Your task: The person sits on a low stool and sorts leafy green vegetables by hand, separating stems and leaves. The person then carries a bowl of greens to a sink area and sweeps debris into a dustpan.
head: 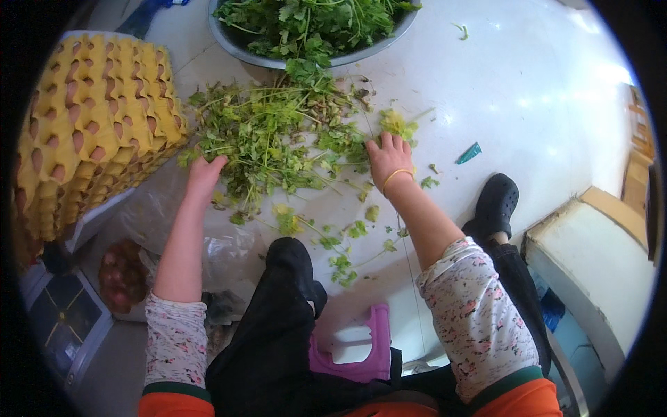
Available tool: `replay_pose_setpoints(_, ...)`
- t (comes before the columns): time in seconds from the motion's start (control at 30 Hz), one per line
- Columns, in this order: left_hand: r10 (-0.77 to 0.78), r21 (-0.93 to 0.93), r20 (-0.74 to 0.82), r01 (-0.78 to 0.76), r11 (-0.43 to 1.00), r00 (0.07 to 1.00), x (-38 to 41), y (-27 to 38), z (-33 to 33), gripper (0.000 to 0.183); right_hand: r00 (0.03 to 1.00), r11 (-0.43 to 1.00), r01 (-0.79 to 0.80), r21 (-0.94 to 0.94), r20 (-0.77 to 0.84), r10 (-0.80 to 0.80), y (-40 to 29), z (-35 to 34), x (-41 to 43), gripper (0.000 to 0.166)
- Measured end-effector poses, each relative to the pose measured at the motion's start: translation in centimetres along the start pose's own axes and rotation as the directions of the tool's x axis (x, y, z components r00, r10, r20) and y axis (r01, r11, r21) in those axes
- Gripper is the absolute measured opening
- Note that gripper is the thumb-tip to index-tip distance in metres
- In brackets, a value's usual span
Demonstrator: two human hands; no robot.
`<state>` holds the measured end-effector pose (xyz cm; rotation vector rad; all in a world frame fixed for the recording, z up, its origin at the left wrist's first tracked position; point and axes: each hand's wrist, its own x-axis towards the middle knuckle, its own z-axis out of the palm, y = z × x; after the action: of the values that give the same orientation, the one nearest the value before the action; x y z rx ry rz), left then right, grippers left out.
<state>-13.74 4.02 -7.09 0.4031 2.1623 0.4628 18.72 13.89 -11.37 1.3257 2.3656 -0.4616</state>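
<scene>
Leafy green herb stems and yellowed leaves (260,135) lie in a loose heap on the pale tiled floor (521,120). At the heap's left edge is my left hand (205,174), thumb apart, its other fingers partly hidden by leaves; whether it grips any is unclear. My right hand (390,155), with a yellow band at the wrist, rests palm down at the heap's right side, fingertips by a yellow leaf clump (397,125). Beyond the heap stands a metal basin (239,54) full of fresh green herbs (312,26), some hanging over its rim.
Stacked yellow egg trays (104,104) with eggs stand at the left, near a clear plastic bag (224,250) and a net bag of onions or similar produce (122,273). A pink plastic stool (380,339) is below me. A green scrap (469,153) lies right, near my black clog (497,200).
</scene>
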Motion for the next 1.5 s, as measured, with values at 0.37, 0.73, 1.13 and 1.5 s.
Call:
replay_pose_setpoints(0.37,0.687,0.132,-0.230,-0.678,0.723,0.689,-3.4,0.2,1.3,0.045,0.986,0.413,-0.158,0.897,0.164,0.023,-3.1,2.6,-8.3,0.017)
replay_pose_setpoints(0.73,0.646,-0.107,0.274,-0.645,0.757,0.713,-5.4,-1.8,6.6,0.018,0.921,-0.190,-0.377,0.907,0.389,0.031,-0.5,1.3,-11.3,0.016)
replay_pose_setpoints(1.13,0.610,0.391,0.650,-0.887,0.245,0.454,-6.6,0.8,15.9,0.028,0.899,0.767,-0.179,0.617,-0.215,0.382,0.5,4.4,-12.3,0.042)
replay_pose_setpoints(1.5,0.439,-0.467,0.456,-0.212,0.858,0.774,-6.2,1.7,9.4,0.014,0.884,0.329,-0.233,0.915,0.058,0.464,0.8,4.4,-12.0,0.015)
